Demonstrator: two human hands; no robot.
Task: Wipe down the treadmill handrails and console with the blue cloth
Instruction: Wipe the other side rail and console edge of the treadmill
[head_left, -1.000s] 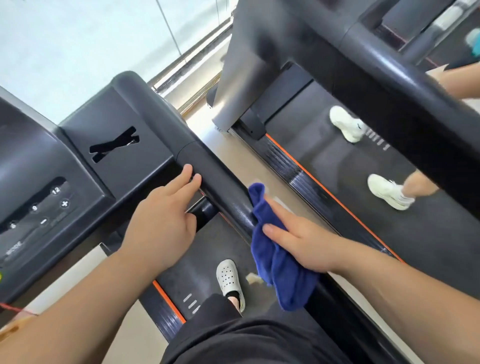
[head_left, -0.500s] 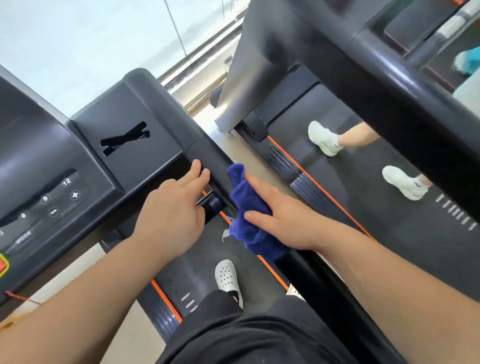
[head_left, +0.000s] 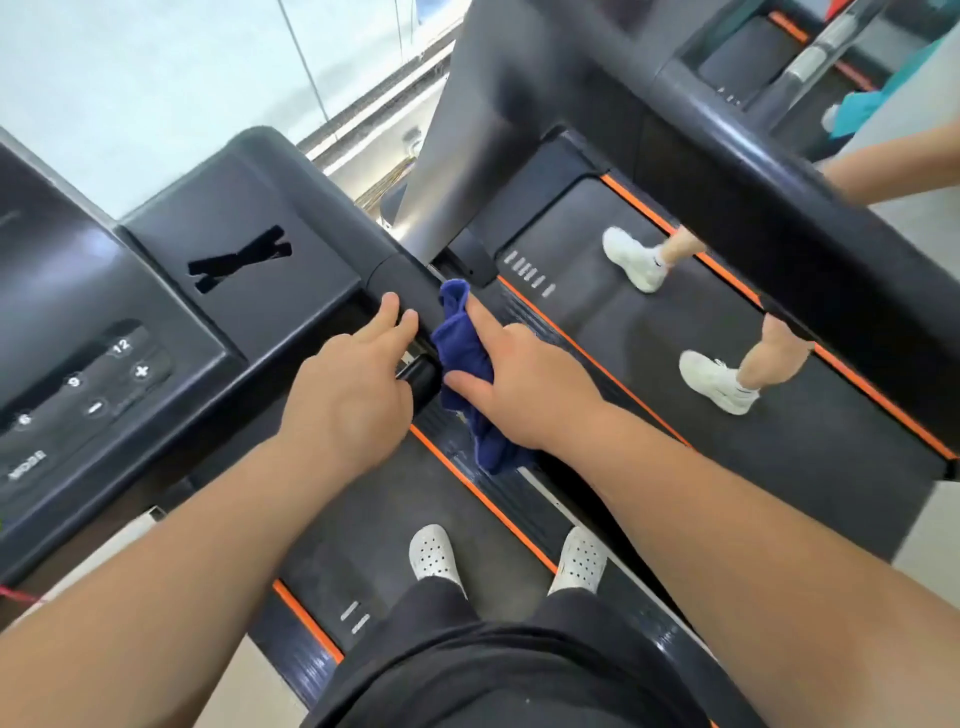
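My left hand (head_left: 353, 395) lies open, its fingers straight, with the fingertips resting on the black handrail (head_left: 402, 278) where it leaves the console. My right hand (head_left: 524, 389) is just beside it, gripping the blue cloth (head_left: 462, 353). The cloth is bunched between thumb and forefinger and pressed against the far side of the rail, and the forefinger points up along it. The cloth is deep blue, soft and crumpled. One fold sticks up past my fingertip and a tail hangs out below the heel of my palm.

Between my two hands a short black stub grip (head_left: 420, 382) pokes toward me, touching the cloth's edge.

Left of my left hand spreads the dark grey console (head_left: 291, 312). It has an X-shaped slot (head_left: 239, 260) in its flat panel. Farther left is a button strip (head_left: 98, 387) marked 12, 9, 6, plus, minus and MODE.

Below my forearms runs the dark treadmill belt (head_left: 363, 519), edged with an orange stripe. My white perforated clogs (head_left: 434, 553) stand on it, one on the belt and one on the side rail. My black shorts (head_left: 493, 675) fill the near edge.

Right of my right hand is a neighbouring treadmill (head_left: 649, 415). Another person's white sneakers (head_left: 717, 382) are on its belt. Its thick dark handrail crosses above them. Beyond my fingertips, past the console, is a pale window (head_left: 130, 78).
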